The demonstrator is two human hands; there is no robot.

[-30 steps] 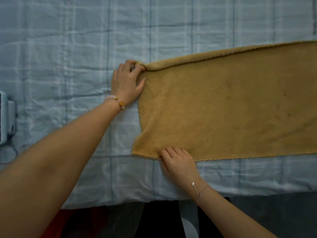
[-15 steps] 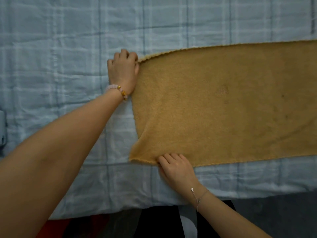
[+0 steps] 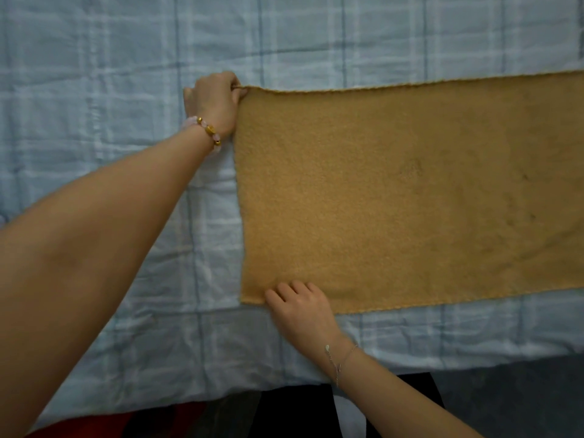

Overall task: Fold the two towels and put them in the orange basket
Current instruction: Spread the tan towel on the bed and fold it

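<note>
Towel (image 3: 410, 191) flat on checked sheet (image 3: 94, 74). Left hand (image 3: 215, 99): fingers clamped on far corner. Right hand (image 3: 300, 311): fingers together, pressing near corner.

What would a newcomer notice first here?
A mustard towel lies spread flat across the pale blue checked bedspread and runs off the right edge of the view. The left hand grips its far-left corner; the right hand has its fingers on the near-left corner, thumb hidden.
</note>
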